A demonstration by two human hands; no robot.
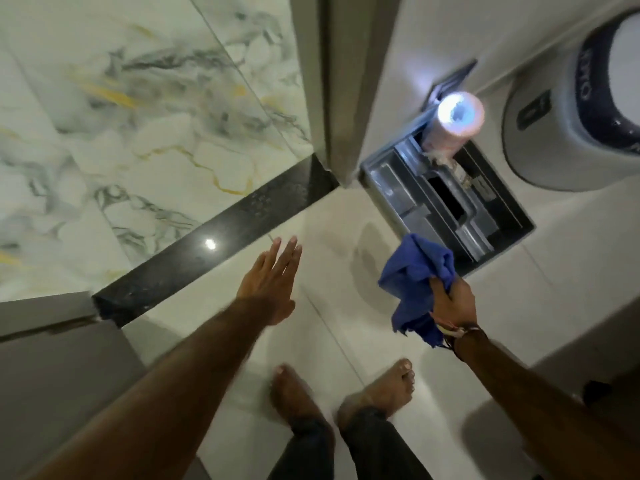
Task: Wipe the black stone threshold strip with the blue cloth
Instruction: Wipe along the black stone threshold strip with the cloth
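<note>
Across the doorway floor, the black stone threshold strip (pixel 214 233) runs diagonally | our right hand (pixel 450 301), well right of the strip, is clenched on the bunched blue cloth (pixel 414 278) | our left hand (pixel 272 280) hovers just beside the strip, flat, fingers together, empty | lettering on the white appliance (pixel 568 133) is unreadable

Threshold strip (pixel 207 244) lying diagonally between marble floor (pixel 121 116) behind and tile floor (pixel 332 271) in front; left hand (pixel 270 285) hovering near it, cloth (pixel 415 282) hanging right, bare feet (pixel 346 393) standing below.
</note>
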